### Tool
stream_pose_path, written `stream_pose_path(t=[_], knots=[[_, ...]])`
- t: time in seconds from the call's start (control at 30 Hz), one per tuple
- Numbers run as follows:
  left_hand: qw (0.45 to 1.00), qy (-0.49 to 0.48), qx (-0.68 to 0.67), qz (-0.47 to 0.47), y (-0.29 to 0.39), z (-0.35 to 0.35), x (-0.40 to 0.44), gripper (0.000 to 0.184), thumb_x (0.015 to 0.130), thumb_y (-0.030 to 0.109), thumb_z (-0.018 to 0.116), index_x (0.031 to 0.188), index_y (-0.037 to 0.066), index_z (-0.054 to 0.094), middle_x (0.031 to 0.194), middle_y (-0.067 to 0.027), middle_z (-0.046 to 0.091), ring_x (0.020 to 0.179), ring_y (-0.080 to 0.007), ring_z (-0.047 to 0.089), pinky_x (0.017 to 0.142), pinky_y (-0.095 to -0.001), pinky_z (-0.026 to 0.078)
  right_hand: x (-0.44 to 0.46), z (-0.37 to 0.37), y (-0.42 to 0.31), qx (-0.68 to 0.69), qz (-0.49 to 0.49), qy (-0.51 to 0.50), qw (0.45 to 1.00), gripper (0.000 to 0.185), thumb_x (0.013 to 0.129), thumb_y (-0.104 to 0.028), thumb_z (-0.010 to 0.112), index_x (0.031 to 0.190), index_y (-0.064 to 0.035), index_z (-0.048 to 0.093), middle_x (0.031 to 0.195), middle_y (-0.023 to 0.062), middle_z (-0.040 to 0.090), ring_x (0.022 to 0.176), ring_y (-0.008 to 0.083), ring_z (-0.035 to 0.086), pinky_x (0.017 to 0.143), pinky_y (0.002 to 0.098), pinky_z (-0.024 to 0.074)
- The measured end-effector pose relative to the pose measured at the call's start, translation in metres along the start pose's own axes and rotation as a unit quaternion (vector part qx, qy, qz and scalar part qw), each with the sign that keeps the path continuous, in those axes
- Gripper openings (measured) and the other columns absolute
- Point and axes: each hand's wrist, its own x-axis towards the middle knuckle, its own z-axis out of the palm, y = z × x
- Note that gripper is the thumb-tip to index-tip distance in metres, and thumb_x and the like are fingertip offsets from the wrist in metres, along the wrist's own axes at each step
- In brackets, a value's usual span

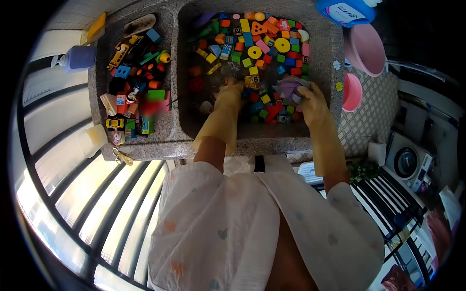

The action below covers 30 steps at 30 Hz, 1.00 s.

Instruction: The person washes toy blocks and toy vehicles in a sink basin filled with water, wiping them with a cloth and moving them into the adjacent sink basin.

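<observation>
A stone sink basin (182, 104) holds water and many coloured toy blocks. My left hand (230, 93), in a yellowish rubber glove, reaches into the water left of the middle. Its fingers look curled round something small and reddish that I cannot make out. Near its fingertips lies a yellow number block (255, 79). My right hand (313, 98), gloved the same way, is closed on a bunched purple-grey cloth (290, 89) above the blocks on the basin's right. A red triangular block (274, 113) lies below the cloth.
On the left ledge are piled toys, among them a yellow bus (118, 56) and a yellow car (115, 123). A blue detergent bottle (345, 13) stands at the back right, above pink basins (365, 50). A purple pump bottle (80, 58) is at far left.
</observation>
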Motion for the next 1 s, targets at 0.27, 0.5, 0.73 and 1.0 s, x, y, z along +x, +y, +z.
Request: stream_pose_path(t=[0.27,0.5,0.73,1.0], knots=[[0.649,-0.041,-0.759,0.026,-0.023,0.003,0.012,0.051,0.092,0.018,0.076,0.139,0.016,0.057,0.128,-0.0073,0.066,0.115,-0.0242,0.064,0.095,-0.0392,0.054,0.012,0.024,0.008,0.115,0.038,-0.012,0.993,0.037,0.095,-0.016,0.064,0.129,-0.0037,0.059,0.119,0.0121,0.066,0.113,0.0313,0.065,0.099,0.0474,0.0519],[0.615,0.098,-0.751,0.22,0.016,-0.036,-0.051,0.048,0.096,0.012,0.067,0.142,0.011,0.052,0.131,-0.0085,0.065,0.119,-0.0247,0.064,0.101,-0.037,0.052,0.002,0.126,0.019,-0.351,-0.251,-0.075,0.899,0.052,0.099,-0.041,0.067,0.134,-0.004,0.055,0.125,0.0091,0.065,0.114,0.0288,0.065,0.1,0.0374,0.0513],[0.794,0.263,-0.52,0.172,0.034,-0.056,-0.083,0.055,0.097,0.001,0.057,0.15,0.011,0.044,0.143,-0.012,0.059,0.126,-0.0265,0.061,0.104,-0.0346,0.049,0.024,0.148,0.033,-0.516,-0.264,-0.079,0.811,0.047,0.105,-0.045,0.051,0.126,-0.0054,0.063,0.128,0.0206,0.063,0.116,0.0378,0.063,0.096,0.0415,0.0503],[0.759,0.162,-0.616,0.138,0.011,-0.009,-0.018,0.055,0.096,0.002,0.059,0.148,0.014,0.046,0.148,-0.0163,0.053,0.132,-0.0316,0.056,0.1,-0.0389,0.052,0.099,0.125,0.052,-0.592,-0.114,0.018,0.798,0.049,0.107,-0.047,0.049,0.114,-0.0021,0.066,0.1,0.0066,0.067,0.097,0.0163,0.06,0.089,0.0321,0.0462]])
